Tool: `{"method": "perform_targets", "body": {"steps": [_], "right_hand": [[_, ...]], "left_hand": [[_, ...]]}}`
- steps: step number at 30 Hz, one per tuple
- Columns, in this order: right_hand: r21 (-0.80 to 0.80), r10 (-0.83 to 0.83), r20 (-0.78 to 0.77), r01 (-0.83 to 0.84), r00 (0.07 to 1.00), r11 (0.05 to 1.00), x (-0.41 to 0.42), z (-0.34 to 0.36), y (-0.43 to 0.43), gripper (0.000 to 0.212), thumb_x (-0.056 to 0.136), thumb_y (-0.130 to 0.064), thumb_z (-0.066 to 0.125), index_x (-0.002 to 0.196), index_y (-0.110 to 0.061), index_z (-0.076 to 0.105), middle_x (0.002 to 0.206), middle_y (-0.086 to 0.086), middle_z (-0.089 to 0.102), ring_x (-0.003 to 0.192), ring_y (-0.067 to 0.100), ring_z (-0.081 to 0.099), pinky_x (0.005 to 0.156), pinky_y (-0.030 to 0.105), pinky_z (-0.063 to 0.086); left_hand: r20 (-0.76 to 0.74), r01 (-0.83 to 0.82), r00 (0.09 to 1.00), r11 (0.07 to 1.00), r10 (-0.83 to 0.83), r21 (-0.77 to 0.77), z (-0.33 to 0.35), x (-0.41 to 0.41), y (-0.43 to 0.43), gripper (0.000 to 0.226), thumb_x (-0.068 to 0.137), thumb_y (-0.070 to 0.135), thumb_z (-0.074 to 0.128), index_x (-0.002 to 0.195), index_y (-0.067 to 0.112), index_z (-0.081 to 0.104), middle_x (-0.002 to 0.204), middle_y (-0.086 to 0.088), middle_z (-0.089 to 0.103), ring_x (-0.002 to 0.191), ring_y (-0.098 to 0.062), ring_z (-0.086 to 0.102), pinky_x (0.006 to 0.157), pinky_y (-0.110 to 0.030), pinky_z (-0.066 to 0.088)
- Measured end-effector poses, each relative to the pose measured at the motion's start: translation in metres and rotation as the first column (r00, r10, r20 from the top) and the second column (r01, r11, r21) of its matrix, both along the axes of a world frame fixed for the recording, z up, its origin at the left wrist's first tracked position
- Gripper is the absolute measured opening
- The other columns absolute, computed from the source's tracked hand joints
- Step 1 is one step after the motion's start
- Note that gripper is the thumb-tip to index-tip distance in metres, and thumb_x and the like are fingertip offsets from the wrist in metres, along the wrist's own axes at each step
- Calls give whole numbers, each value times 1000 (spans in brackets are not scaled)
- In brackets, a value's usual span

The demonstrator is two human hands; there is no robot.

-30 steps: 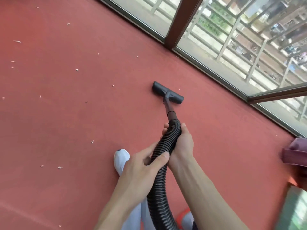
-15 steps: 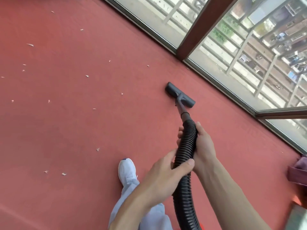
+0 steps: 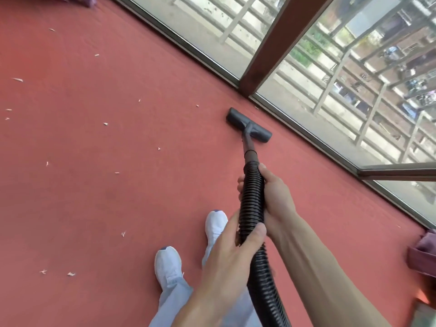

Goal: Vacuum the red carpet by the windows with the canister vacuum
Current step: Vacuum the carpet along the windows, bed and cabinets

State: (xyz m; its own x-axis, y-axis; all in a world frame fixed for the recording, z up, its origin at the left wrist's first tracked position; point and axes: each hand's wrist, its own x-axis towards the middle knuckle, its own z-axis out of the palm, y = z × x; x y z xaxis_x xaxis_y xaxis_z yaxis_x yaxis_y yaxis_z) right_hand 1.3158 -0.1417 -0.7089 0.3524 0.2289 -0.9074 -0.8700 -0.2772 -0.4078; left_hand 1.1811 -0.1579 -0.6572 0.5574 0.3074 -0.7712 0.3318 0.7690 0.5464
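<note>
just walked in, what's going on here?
A person is vacuuming the red carpet beside the window. Both hands grip the black hose: the right hand nearer the rigid tube, the left hand further back. The floor head sits on the carpet close to the window's bottom rail. Small pale scraps lie scattered on the carpet to the left, not yet picked up.

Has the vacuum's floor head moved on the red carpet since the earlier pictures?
Yes. The floor head has slid forward, toward the windows. It now lies closer to the foot of the brown window post.
</note>
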Motion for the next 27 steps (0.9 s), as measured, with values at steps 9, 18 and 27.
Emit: {"method": "perform_targets", "body": {"steps": [9,18,27], "right_hand": [[-14,3,31,-2,1000,1000,33,-30,38,28,103,-27,46,89,-6,57,70,11,65,56,19,58,46,22,47],[53,-26,-138,33,990,998,15,-11,-2,26,100,-35,48,107,-11,54,74,8,60,56,17,56,49,26,46],[49,-6,-129,12,992,999,14,-8,-8,30,99,-38,51,109,-9,55,75,9,61,57,17,57,49,27,46]], "left_hand": [[17,-99,995,993,101,-66,-39,35,28,36,86,47,67,120,37,65,104,-18,45,67,-36,67,67,-44,59],[95,-5,995,993,16,-121,-11,10,26,33,79,35,75,112,32,71,72,-14,55,62,-38,66,58,-34,54],[41,-15,999,998,17,-68,-4,11,9,34,74,44,68,108,41,71,73,-11,62,61,-29,69,56,-28,53]]}}
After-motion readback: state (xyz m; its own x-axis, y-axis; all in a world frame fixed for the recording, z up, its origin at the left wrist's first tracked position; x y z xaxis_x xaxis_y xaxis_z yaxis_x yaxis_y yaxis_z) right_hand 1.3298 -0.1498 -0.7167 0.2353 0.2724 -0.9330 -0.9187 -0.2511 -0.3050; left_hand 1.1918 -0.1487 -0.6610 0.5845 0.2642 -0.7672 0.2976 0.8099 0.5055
